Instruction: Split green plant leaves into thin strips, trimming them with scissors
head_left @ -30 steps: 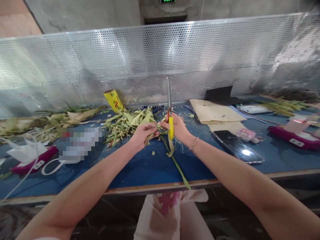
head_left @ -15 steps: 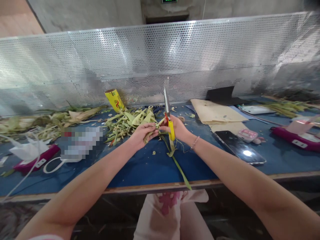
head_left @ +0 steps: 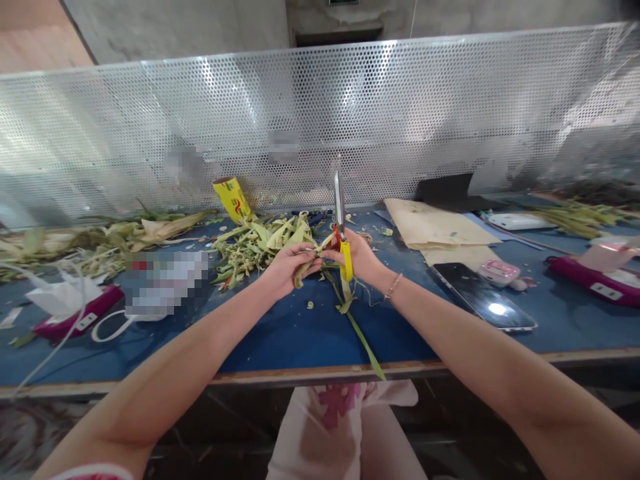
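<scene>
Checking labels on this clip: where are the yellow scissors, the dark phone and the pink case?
Scissors (head_left: 346, 261): head view, on the yellow handle.
Phone (head_left: 467, 291): head view, on the dark screen.
Pink case (head_left: 498, 271): head view, on its body.

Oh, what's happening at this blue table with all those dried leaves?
A person's left hand and right hand meet over the table, pinching a small bit of pale green plant material between them. The right hand also holds yellow-handled scissors, blades pointing up and away. A heap of similar pieces lies just beyond the left hand, and a long green leaf reaches the table's near edge.
</scene>
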`<state>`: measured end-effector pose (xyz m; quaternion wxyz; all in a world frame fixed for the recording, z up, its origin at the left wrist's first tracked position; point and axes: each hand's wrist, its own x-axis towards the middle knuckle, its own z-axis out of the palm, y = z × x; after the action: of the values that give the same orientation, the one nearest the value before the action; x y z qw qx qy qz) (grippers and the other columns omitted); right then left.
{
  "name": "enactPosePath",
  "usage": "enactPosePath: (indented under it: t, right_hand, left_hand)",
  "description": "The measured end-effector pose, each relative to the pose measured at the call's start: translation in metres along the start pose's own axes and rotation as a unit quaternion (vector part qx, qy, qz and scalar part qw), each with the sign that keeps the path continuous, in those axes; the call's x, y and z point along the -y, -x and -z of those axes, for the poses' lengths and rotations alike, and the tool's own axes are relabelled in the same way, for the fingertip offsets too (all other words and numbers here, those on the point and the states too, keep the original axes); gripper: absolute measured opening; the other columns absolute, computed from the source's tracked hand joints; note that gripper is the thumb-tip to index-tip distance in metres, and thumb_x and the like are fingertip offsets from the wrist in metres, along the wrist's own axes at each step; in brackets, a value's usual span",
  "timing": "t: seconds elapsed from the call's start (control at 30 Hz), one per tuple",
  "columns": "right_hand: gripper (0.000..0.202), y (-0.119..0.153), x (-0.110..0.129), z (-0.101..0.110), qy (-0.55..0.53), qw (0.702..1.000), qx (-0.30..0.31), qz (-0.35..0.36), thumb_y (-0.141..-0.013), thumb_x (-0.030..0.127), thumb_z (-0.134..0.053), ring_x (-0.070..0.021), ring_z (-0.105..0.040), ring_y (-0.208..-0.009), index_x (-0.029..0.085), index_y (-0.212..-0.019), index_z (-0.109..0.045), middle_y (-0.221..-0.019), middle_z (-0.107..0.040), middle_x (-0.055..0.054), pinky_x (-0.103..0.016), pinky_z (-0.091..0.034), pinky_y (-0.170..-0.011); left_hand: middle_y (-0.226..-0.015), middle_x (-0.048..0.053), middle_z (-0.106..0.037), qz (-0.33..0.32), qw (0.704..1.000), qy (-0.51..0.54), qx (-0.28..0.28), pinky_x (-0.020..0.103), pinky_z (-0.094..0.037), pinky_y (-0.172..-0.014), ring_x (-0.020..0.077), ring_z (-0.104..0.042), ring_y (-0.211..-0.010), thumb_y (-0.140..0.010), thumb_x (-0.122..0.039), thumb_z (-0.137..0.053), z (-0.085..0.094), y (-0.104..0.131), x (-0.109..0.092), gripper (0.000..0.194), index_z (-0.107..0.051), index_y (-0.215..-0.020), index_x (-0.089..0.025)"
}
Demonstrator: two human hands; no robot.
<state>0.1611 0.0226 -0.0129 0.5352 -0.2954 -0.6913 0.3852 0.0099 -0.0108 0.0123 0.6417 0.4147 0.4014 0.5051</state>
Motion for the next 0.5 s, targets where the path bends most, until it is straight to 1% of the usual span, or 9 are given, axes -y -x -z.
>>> enactPosePath:
  t: [0.07, 0.13, 0.27, 0.37, 0.5]
  right_hand:
    - [0.039, 0.001, 0.001, -0.001, 0.015, 1.000, -0.011, -0.004, -0.056, 0.041, -0.070, -0.0100, -0.047, -0.061, 0.020, -0.069, -0.040, -0.065, -0.048, 0.004, -0.028, -0.042, -0.064]
    - [0.037, 0.001, 0.004, -0.001, 0.015, 0.999, -0.040, -0.013, -0.058, 0.041, -0.068, -0.0097, -0.046, -0.059, 0.020, -0.068, -0.039, -0.064, -0.046, 0.005, -0.028, -0.042, -0.062]
    - [0.038, 0.000, 0.007, 0.001, -0.008, 0.995, -0.091, -0.046, -0.058, 0.041, -0.067, -0.0081, -0.043, -0.053, 0.021, -0.067, -0.036, -0.061, -0.043, 0.006, -0.027, -0.042, -0.057]
    - [0.038, -0.002, 0.006, 0.007, -0.004, 0.994, -0.104, -0.043, -0.057, 0.040, -0.068, -0.0072, -0.043, -0.053, 0.020, -0.067, -0.038, -0.060, -0.042, 0.007, -0.026, -0.042, -0.057]
    - [0.038, -0.003, 0.004, 0.010, -0.026, 0.995, -0.093, -0.038, -0.055, 0.039, -0.070, -0.0073, -0.044, -0.055, 0.020, -0.066, -0.039, -0.061, -0.044, 0.006, -0.026, -0.042, -0.058]
  left_hand:
    - [-0.057, 0.001, -0.063, -0.006, 1.000, 0.003, 0.010, 0.020, -0.054, -0.060, 0.0085, -0.062, -0.053, -0.071, 0.003, -0.050, 0.000, -0.001, 0.001, 0.016, -0.056, -0.074, -0.011]
    - [-0.058, 0.001, -0.063, -0.002, 1.000, 0.001, 0.022, 0.020, -0.054, -0.060, 0.0090, -0.062, -0.055, -0.071, 0.001, -0.051, 0.001, -0.001, 0.001, 0.014, -0.057, -0.074, -0.011]
    - [-0.067, 0.005, -0.066, 0.029, 0.997, -0.007, 0.065, 0.026, -0.054, -0.061, 0.0117, -0.062, -0.058, -0.072, -0.011, -0.056, 0.004, 0.000, -0.001, 0.006, -0.061, -0.076, -0.012]
    - [-0.071, 0.006, -0.067, 0.044, 0.993, -0.041, 0.098, 0.025, -0.052, -0.058, 0.0099, -0.059, -0.053, -0.069, -0.015, -0.061, 0.006, 0.000, 0.000, 0.011, -0.061, -0.080, -0.012]
    - [-0.063, 0.002, -0.063, 0.026, 0.989, -0.104, 0.099, 0.023, -0.049, -0.055, 0.0083, -0.057, -0.051, -0.063, -0.012, -0.067, 0.009, -0.001, 0.004, 0.017, -0.059, -0.078, -0.013]
